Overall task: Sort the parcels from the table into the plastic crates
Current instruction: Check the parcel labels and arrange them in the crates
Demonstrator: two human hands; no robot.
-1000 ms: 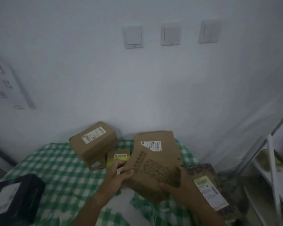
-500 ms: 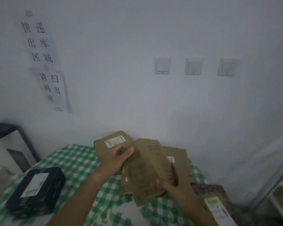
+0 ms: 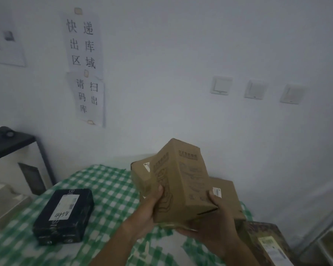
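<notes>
A: Where is the parcel being handled?

B: A tall brown cardboard box (image 3: pixel 183 181) is lifted above the desk (image 3: pixel 108 191), tilted, with printed text on its right face and a line drawing on its left face. Both hands hold it.

A: How do the fingers sit?

B: The left hand (image 3: pixel 148 212) grips the left face, thumb pressed flat on the drawing. The right hand (image 3: pixel 213 225) cups the lower right corner from beneath, its thumb on the right face. So the fingers of both hands are closed on that box.

A: What else lies on the desk?

B: A green-and-white checked cloth covers it. A black parcel (image 3: pixel 64 215) with a white label lies flat at the left, well apart from the hands. Behind the held box sits another brown box (image 3: pixel 142 175) with a small label, and a flatter brown carton (image 3: pixel 227 194) lies just to the right. A dark patterned parcel (image 3: pixel 265 244) with a label rests at the lower right edge.

A: And the wall?

B: Paper signs (image 3: pixel 85 66) with Chinese characters at the left, three light switches (image 3: pixel 256 89) at the right.
</notes>
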